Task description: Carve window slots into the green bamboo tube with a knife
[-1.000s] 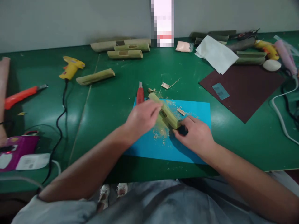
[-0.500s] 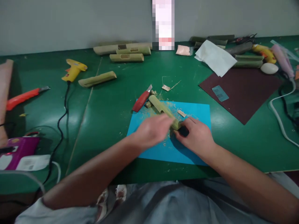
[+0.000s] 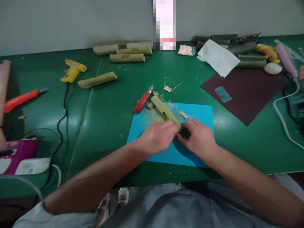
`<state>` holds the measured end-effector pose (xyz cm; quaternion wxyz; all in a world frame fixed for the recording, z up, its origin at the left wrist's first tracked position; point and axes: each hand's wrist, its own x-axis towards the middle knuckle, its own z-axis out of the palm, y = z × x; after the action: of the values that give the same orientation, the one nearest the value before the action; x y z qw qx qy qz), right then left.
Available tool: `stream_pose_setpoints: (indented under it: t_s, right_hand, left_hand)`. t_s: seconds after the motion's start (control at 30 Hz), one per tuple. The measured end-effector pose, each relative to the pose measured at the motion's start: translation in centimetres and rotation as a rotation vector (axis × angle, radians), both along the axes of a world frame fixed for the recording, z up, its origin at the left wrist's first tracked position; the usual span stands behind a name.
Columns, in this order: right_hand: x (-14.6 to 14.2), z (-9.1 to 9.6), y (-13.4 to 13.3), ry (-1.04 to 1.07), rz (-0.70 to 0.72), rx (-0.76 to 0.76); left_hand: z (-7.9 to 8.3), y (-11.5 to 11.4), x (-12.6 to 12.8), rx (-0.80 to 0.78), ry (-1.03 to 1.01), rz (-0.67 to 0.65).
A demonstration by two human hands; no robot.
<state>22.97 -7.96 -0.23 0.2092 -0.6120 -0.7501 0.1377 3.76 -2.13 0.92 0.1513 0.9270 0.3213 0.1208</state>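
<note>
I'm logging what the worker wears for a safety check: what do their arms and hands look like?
Both arms are bare from above the elbow down. The left hand and right hand wear no gloves, rings or watch that show. A short grey sleeve covers the left upper arm.

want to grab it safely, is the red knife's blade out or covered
Out: the red knife lies beside the blue sheet with bare blade showing.

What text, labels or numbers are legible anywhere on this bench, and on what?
None can be read.
White label beside the purple device: dark marks like print or codes, too small and blurred.
Pixelated panel at the wall: masked, nothing legible.
Yellow glue gun, red-handled knife, bamboo piece between the left hand and right hand: no markings visible.
</note>
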Motion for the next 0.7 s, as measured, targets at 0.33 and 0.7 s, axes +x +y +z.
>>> stream_pose_setpoints:
  t_s: [0.33, 0.7]
  right_hand:
    - [-0.1, 0.0, -0.1, -0.006, -0.029, 0.007]
    - [0.0, 0.1, -0.1, -0.010, -0.024, -0.002]
  left_hand:
    - [0.0, 0.9, -0.5, 0.074, -0.152, 0.182]
    - [-0.5, 1.9, -1.4, 0.084, -0.130, 0.116]
